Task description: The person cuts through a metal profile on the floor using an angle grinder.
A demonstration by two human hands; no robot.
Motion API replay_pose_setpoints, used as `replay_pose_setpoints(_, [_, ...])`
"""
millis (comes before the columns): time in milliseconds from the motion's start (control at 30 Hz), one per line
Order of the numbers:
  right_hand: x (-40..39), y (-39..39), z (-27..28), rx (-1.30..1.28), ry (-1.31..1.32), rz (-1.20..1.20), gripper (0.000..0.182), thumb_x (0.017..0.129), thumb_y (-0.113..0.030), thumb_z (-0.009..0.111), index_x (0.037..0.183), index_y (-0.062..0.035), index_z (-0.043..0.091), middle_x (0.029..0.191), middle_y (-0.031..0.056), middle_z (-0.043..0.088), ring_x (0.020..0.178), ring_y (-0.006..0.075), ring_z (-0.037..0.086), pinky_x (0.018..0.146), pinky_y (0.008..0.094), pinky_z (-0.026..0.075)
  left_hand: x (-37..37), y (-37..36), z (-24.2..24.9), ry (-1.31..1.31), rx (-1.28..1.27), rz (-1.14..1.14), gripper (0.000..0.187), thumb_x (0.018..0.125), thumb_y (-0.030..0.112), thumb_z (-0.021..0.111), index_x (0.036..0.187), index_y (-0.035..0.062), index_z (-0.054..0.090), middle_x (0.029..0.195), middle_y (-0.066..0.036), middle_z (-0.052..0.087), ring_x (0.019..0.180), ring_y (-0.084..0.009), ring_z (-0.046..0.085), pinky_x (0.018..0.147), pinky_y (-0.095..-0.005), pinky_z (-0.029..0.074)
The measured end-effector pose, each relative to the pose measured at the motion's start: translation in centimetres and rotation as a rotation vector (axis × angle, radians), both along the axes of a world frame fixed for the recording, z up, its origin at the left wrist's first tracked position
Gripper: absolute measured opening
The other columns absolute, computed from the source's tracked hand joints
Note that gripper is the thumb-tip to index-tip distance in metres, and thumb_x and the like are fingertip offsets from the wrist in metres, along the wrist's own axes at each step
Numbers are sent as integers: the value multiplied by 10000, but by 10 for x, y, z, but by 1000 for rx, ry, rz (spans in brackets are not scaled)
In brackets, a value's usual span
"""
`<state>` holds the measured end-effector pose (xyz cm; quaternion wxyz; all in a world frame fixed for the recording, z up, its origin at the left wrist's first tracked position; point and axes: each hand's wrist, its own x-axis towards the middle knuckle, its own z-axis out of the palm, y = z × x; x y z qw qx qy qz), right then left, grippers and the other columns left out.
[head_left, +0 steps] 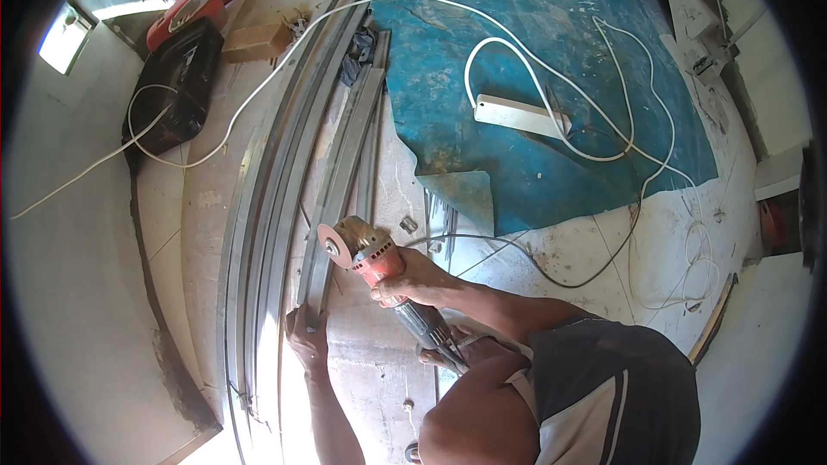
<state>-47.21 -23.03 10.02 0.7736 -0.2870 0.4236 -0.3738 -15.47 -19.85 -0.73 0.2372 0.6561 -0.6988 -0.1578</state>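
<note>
The right hand (412,280), arm extended, has its fingers wrapped around the red body of an angle grinder (372,260); its round disc meets a long grey metal channel (340,168). The left hand (307,334) grips that channel's near end. Behind lie a blue tarp (517,77) and white power strip (519,115) on pale tiled floor (207,198).
</note>
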Motion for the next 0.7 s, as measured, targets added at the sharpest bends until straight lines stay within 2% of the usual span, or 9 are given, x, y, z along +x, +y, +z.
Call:
replay_pose_setpoints(167, [3, 2, -12, 13, -28, -3, 370, 804, -95, 790, 1096, 6, 585, 856, 86, 646, 743, 172, 665, 674, 329, 539, 2, -2, -3, 24, 26, 0, 529, 695, 120, 913, 1168, 0, 709, 1056, -177, 687, 949, -370, 681, 820, -449, 555])
replay_pose_setpoints(700, [2, 1, 2, 42, -65, -12, 317, 804, -53, 778, 1036, 2, 568, 807, 63, 604, 686, 148, 619, 624, 321, 500, -2, -9, 13, -27, 16, -39, 539, 681, 131, 913, 1161, -2, 709, 1032, -168, 684, 899, -368, 684, 767, -446, 548])
